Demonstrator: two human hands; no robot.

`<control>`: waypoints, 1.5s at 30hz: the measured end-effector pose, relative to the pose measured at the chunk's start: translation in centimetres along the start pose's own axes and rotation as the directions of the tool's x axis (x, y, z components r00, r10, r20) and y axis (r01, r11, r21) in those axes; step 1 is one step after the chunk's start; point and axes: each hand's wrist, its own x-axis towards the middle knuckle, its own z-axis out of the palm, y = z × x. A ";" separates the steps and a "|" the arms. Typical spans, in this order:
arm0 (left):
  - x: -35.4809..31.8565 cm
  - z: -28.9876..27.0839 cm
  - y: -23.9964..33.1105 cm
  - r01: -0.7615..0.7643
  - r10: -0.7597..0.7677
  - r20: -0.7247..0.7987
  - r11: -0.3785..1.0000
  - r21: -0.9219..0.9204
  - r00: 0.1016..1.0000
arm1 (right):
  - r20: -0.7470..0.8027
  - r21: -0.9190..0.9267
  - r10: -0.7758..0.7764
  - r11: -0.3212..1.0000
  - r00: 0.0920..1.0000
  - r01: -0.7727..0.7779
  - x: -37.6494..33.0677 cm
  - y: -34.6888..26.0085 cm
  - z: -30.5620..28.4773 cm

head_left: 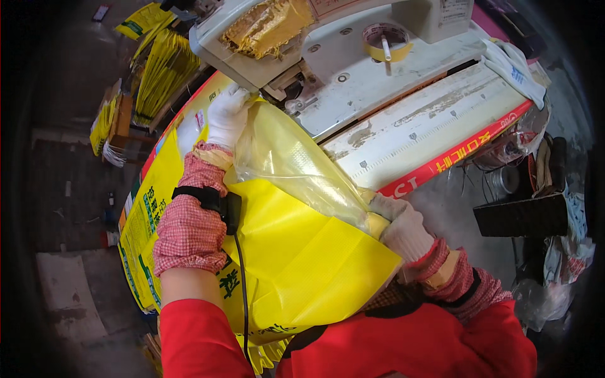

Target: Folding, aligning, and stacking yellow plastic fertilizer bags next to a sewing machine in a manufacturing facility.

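Fingers curled shut, the white-gloved left hand (228, 116) grips the upper edge of a yellow bag (296, 233) just beside the white machine's (331, 60) left end. Spread in front of the machine, the bag shows clear film (293, 151) on the side toward it. Yellow tape (398, 53) sits on the machine's bed. Before the machine, the gloved right hand (403, 228) closes around the edge where film and bag meet. White fabric (515, 70) lies at the machine's right end.

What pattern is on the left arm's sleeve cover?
The sleeve cover has tiny red-and-white checks, clearest in the head view.
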 end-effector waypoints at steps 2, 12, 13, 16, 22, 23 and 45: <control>0.2 -0.3 0.3 0.033 -0.042 -0.063 0.991 -0.131 0.997 | 0.013 -0.441 -0.215 0.875 0.976 0.199 -0.8 -1.6 0.6; 1.2 -6.4 3.1 0.158 -0.231 0.608 0.972 0.172 0.759 | 0.114 -0.880 -0.364 0.395 0.925 0.264 -1.2 0.2 -1.0; 0.8 -6.3 2.8 0.163 -0.238 0.610 0.971 0.177 0.756 | 0.121 -0.878 -0.361 0.395 0.925 0.269 -1.7 0.4 -1.0; 0.3 -4.6 1.8 0.054 -0.004 0.481 0.995 -0.090 0.876 | 0.194 -0.906 -0.416 0.271 0.889 0.324 -2.5 0.2 -1.2; 6.1 -3.9 -3.3 0.201 -0.217 0.516 0.976 0.087 0.829 | 0.449 -0.870 -0.740 -0.233 0.501 0.435 7.7 4.9 0.4; 8.0 -4.0 -4.3 0.187 -0.261 0.518 0.963 0.192 0.815 | 0.380 -0.804 -0.909 -0.234 0.170 0.546 10.7 9.3 -1.7; 7.9 -14.4 16.9 -0.232 0.300 0.954 0.927 -0.295 -0.016 | 0.532 -0.839 0.225 0.270 0.816 0.473 20.0 -11.3 6.1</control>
